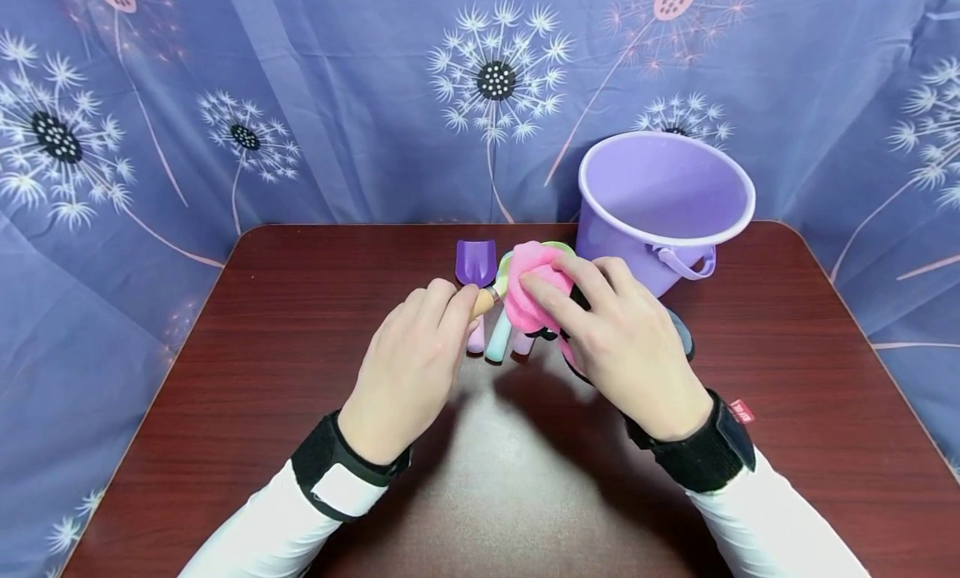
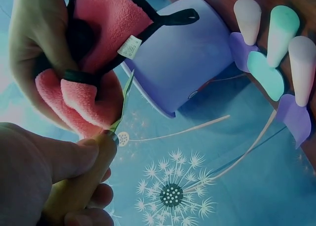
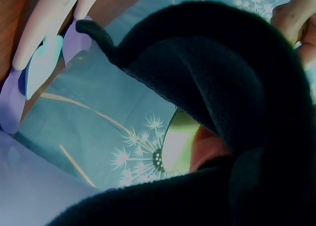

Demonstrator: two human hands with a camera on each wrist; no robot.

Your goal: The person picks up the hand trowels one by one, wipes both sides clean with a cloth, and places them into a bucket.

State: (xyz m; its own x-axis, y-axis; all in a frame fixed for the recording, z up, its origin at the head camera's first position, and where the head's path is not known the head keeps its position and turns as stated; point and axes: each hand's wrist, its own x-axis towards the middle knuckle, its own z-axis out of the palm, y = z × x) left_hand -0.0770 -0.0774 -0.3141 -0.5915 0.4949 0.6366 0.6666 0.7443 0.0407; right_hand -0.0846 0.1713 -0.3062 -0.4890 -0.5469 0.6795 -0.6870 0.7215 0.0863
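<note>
My left hand [image 1: 408, 353] grips the wooden handle [image 2: 81, 186] of a small garden trowel. Its green blade [image 3: 180, 142] points away from that hand and is partly covered by a pink cloth [image 1: 531, 286] with black edging. The right hand [image 1: 618, 344] holds this cloth, its fingers pressing the fabric against the blade. In the left wrist view the cloth has a white label [image 2: 130, 47] and a black hanging loop [image 2: 180, 17]. Dark fabric [image 3: 197, 63] fills much of the right wrist view and hides the right fingers there.
Beyond the hands, toy shovels lie on the brown table [image 1: 315, 311]: a purple scoop [image 1: 476, 261], a mint handle [image 1: 498, 340] and pink handles [image 1: 522, 343]. A purple bucket [image 1: 607, 240] stands upright at the back right. Behind the table hangs a blue dandelion-print curtain [image 1: 360, 103].
</note>
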